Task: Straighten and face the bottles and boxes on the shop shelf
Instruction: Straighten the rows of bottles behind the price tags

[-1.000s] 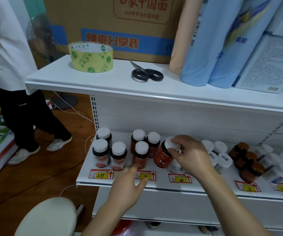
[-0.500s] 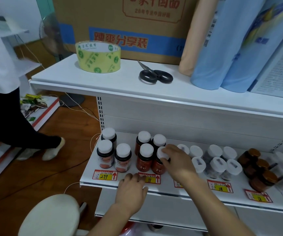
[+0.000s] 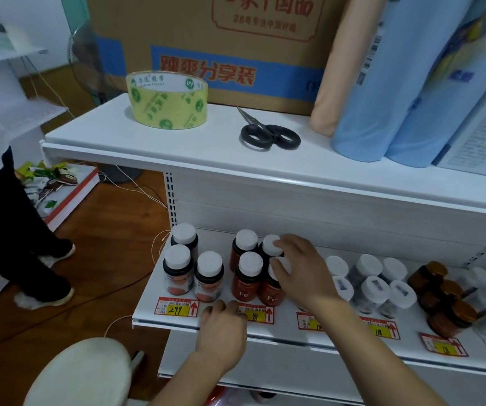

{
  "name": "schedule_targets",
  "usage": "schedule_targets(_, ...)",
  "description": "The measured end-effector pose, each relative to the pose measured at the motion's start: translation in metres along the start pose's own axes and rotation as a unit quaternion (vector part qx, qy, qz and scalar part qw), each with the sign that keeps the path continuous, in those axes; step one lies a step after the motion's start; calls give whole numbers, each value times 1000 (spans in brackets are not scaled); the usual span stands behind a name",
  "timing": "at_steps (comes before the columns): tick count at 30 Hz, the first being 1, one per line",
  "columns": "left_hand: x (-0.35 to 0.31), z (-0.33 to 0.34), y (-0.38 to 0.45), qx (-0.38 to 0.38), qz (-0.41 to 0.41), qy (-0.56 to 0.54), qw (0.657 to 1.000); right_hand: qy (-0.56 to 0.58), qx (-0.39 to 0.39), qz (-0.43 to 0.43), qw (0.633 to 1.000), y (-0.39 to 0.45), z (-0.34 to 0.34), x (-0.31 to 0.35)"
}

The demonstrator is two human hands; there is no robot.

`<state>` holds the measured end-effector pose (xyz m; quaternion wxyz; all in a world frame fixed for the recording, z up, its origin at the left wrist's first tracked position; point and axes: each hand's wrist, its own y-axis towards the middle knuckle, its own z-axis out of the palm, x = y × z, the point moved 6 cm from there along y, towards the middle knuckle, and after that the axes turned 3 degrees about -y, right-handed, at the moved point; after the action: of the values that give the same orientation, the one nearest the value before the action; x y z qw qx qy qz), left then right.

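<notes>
On the lower white shelf (image 3: 148,313) stand three dark bottles (image 3: 177,269) with white caps at the left. Beside them stand several red "Fe" bottles (image 3: 249,278) in two rows. My right hand (image 3: 302,269) is cupped over the cap of the front right red bottle (image 3: 269,293), and its fingertips touch the cap of the rear right red bottle (image 3: 268,244). My left hand (image 3: 221,328) rests with bent fingers on the shelf's front edge by the price tags and holds nothing. Clear white-capped jars (image 3: 369,284) and amber jars (image 3: 441,297) stand further right.
On the top shelf are a tape roll (image 3: 167,101), black scissors (image 3: 269,136), a cardboard box (image 3: 221,39) and blue rolls (image 3: 397,89). A round stool (image 3: 77,373) stands at the lower left. Another person's legs (image 3: 16,250) are on the wooden floor at the left.
My right hand brought the tilted red bottle left and stood it upright beside the front red one. My left hand moved up onto the shelf's edge. The other person stepped left.
</notes>
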<state>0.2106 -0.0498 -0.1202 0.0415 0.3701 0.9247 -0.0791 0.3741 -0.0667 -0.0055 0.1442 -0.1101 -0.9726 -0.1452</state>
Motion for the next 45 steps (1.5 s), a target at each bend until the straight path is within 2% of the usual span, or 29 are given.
schedule_targets(2,0,0,0,-2,2,-6,1000,-6,-13,-41,999,20,1,12)
schedule_targets(5,1,-3,-1,-12,4,-14,1000,-24,18,-54,998,53,12,30)
schedule_targets(10,1,-3,-2,-11,4,-18,1000,-62,106,1,992,84,38,39)
schedule_targets(14,2,-4,-3,-1,5,-27,1000,-38,131,62,989,91,49,34)
schedule_targets(17,4,-5,-4,6,2,-33,999,-37,135,65,988,93,51,34)
schedule_targets(23,6,-11,-3,-11,1,-50,999,16,26,40,999,85,12,40)
schedule_targets(26,8,-20,-5,-57,-5,-71,996,93,-63,42,993,74,-20,40)
schedule_targets(28,10,-31,-5,-110,-14,-127,986,140,-114,46,983,62,-38,39)
schedule_targets(30,14,-49,-7,-179,-33,-238,954,185,-146,52,971,49,-53,39)
schedule_targets(33,23,-77,-13,-237,-103,-433,864,241,-169,97,951,26,-72,39)
schedule_targets(35,22,-86,-15,-205,-122,-549,801,272,-170,137,937,8,-78,41)
schedule_targets(37,13,-91,-18,-165,-101,-654,731,304,-193,159,919,-11,-84,44)
schedule_targets(41,-4,-99,-42,-209,-112,-749,619,377,-229,187,878,-44,-88,47)
schedule_targets(45,-15,-108,-57,-240,-118,-779,567,433,-234,201,847,-70,-83,41)
